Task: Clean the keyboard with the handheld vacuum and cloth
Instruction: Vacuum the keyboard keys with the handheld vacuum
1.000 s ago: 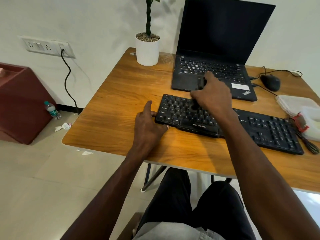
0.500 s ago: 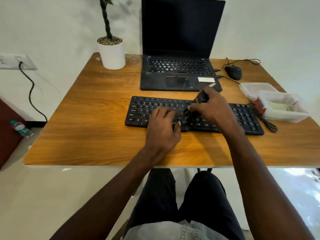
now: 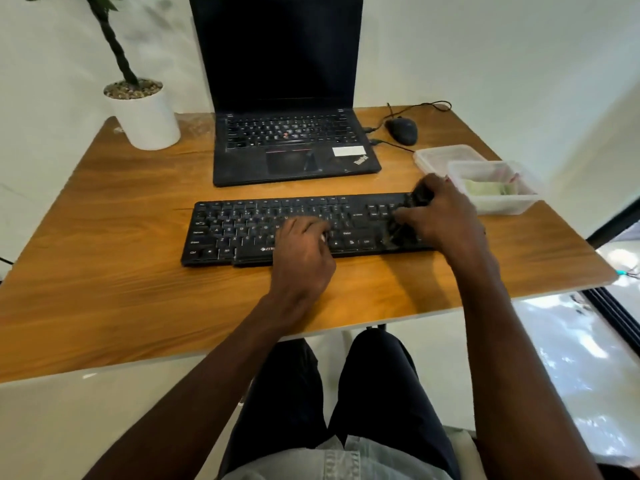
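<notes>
A black keyboard point(image 3: 242, 226) lies across the middle of the wooden table point(image 3: 114, 278). My right hand point(image 3: 440, 216) is over the keyboard's right end, shut on a small black handheld vacuum point(image 3: 417, 199) whose tip is blurred against the keys. My left hand point(image 3: 301, 251) rests on the keyboard's front middle, fingers curled and pressing on it. No cloth is clearly in view.
An open black laptop point(image 3: 291, 147) stands behind the keyboard. A white plant pot point(image 3: 145, 116) is at the back left and a black mouse point(image 3: 401, 130) at the back right. A clear plastic box point(image 3: 495, 192) and its lid point(image 3: 446, 155) sit just right of my right hand.
My right hand has swept the vacuum from the keyboard's middle to its right end. My left hand has stayed on the keyboard's front middle after moving there from the left end. The camera has turned right.
</notes>
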